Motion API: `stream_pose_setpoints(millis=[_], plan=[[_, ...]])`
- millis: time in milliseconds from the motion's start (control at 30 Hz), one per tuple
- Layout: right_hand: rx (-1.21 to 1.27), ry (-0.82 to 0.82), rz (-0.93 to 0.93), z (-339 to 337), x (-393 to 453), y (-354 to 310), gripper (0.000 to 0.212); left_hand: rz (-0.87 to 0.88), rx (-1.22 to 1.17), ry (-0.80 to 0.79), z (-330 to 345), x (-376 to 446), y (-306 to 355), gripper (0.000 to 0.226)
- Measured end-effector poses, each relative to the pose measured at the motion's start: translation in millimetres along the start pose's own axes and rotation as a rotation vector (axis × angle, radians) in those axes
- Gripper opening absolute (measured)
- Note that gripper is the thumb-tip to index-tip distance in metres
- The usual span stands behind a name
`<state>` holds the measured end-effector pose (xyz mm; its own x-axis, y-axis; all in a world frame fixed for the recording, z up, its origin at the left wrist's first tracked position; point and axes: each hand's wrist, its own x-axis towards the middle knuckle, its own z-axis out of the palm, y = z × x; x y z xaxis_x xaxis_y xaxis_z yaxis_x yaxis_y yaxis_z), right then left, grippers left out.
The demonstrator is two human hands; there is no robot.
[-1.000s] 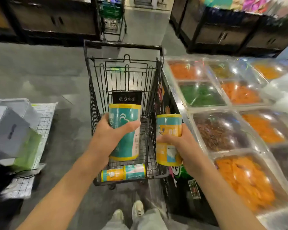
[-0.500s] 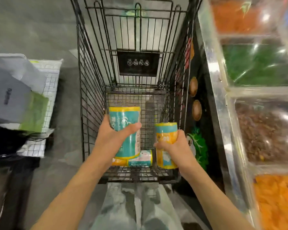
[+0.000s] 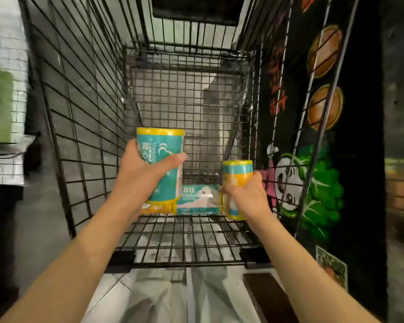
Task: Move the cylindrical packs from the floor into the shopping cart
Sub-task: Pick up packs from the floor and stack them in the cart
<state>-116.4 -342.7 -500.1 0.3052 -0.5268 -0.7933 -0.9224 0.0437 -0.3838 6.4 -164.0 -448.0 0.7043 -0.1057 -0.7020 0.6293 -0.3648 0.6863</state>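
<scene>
progress: one pack (image 3: 197, 199) is already laid on its side on the shopping cart (image 3: 79, 117) floor; two more are held inside the basket, not yet released
left to do: both held packs are judged to need setting down; any packs left on the floor cannot be seen
left hand (image 3: 143, 176): wrapped round the teal pack (image 3: 160, 164), thumb across its front, pack upright
right hand (image 3: 247, 198): curled round the yellow pack (image 3: 236, 176), upright, just right of the lying pack
lying pack: placed below and between both grips
materials: glossy printed film on soft cylinders; yellow end bands
cart: black wire mesh, rigid
</scene>
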Motion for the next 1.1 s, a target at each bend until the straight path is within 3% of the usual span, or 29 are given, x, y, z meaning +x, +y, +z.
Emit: stream_pose_setpoints(millis=[200,333,533,733,900,1100], plan=[[-0.060,0.020,0.067,22.2,23.0,13.2,0.040,-0.009,0.052,-0.008,-2.3,31.2,-19.2,0.060],[-0.082,0.061,0.093,30.8,30.4,12.6,0.046,-0.023,0.108,-0.031,-5.0,42.9,-25.6,0.068],[-0.180,0.087,0.085,43.6,33.0,19.1,0.043,-0.028,0.115,-0.001,-2.2,53.6,-28.0,0.063],[-0.363,0.060,0.096,39.7,38.3,15.3,0.067,-0.050,0.171,-0.021,-3.6,62.4,-35.7,0.059],[-0.435,0.100,0.088,40.1,34.3,9.9,0.066,-0.053,0.243,-0.037,-1.5,66.8,-35.7,0.066],[-0.418,0.118,-0.104,28.3,20.0,-8.6,0.062,0.038,0.494,-0.117,7.9,76.3,-28.5,0.076]])
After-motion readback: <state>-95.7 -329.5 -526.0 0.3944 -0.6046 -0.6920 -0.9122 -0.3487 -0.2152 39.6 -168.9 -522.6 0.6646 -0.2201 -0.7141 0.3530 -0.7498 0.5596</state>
